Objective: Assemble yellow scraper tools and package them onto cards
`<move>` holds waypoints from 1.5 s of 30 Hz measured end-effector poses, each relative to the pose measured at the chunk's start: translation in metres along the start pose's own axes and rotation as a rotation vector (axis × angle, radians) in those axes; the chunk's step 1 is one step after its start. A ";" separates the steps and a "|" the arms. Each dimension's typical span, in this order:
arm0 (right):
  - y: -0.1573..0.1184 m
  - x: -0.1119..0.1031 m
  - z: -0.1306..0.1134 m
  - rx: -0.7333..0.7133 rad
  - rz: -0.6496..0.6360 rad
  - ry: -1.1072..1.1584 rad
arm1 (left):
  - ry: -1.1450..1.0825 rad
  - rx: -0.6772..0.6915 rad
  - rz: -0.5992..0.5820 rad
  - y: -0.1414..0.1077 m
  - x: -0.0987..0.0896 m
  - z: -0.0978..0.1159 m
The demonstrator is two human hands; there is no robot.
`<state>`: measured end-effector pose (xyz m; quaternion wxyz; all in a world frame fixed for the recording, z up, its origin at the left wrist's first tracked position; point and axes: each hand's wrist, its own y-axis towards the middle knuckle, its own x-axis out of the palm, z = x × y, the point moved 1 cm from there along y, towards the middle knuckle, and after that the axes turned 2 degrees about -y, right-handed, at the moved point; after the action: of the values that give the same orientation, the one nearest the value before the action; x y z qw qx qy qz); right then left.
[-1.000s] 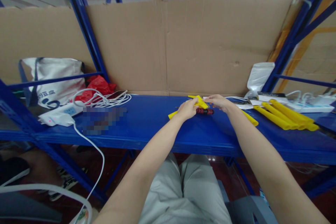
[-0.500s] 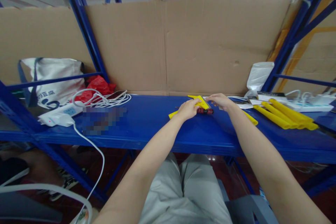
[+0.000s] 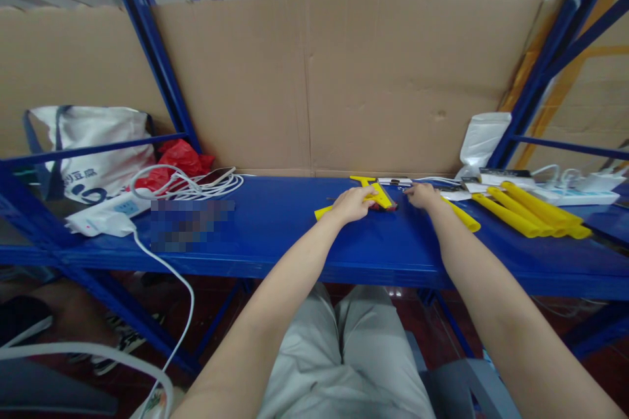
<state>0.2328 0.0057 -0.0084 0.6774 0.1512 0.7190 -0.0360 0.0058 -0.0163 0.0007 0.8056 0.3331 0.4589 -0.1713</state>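
Note:
My left hand (image 3: pixel 352 204) is closed on a yellow scraper-like tool head (image 3: pixel 379 196) with a dark edge, held just over the blue shelf. Beneath it lies a red and black tool (image 3: pixel 391 207), mostly covered. My right hand (image 3: pixel 422 196) is lowered to the shelf a little to the right, its fingers together near some tiny items; what they pinch, if anything, is too small to make out. Behind the hands lies a small white strip (image 3: pixel 394 181). One yellow tube (image 3: pixel 462 215) lies beside my right wrist, and another yellow piece (image 3: pixel 323 213) shows by my left wrist.
Several yellow tubes (image 3: pixel 535 213) lie at the right, before a white power strip (image 3: pixel 574 198). At the left are a cloth bag (image 3: pixel 98 150), a red plastic bag (image 3: pixel 181 157), coiled white cables (image 3: pixel 211 184) and another power strip (image 3: pixel 122 206). Cardboard (image 3: pixel 236 91) stands behind the blue shelf (image 3: pixel 275 229).
My right hand has moved away from the yellow tool head, rightward and down to the shelf. My left hand keeps its hold, and the tool head now covers more of the red tool.

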 end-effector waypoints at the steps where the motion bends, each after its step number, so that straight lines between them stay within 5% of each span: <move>1: -0.001 0.000 -0.001 0.000 -0.007 -0.005 | 0.007 0.002 -0.009 0.000 0.001 0.000; 25: -0.007 -0.006 -0.013 -0.022 0.020 -0.040 | 0.034 0.036 -0.061 0.002 0.006 -0.004; 36: 0.001 -0.004 -0.017 0.025 -0.017 0.207 | 0.024 0.044 -0.031 0.003 0.006 -0.005; 45: -0.018 -0.024 -0.045 -0.176 0.003 0.926 | 0.006 0.038 -0.032 0.001 0.003 -0.001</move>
<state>0.1852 -0.0036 0.0163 0.2959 0.0944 0.9456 0.0970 0.0071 -0.0152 -0.0017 0.7951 0.3413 0.4632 -0.1917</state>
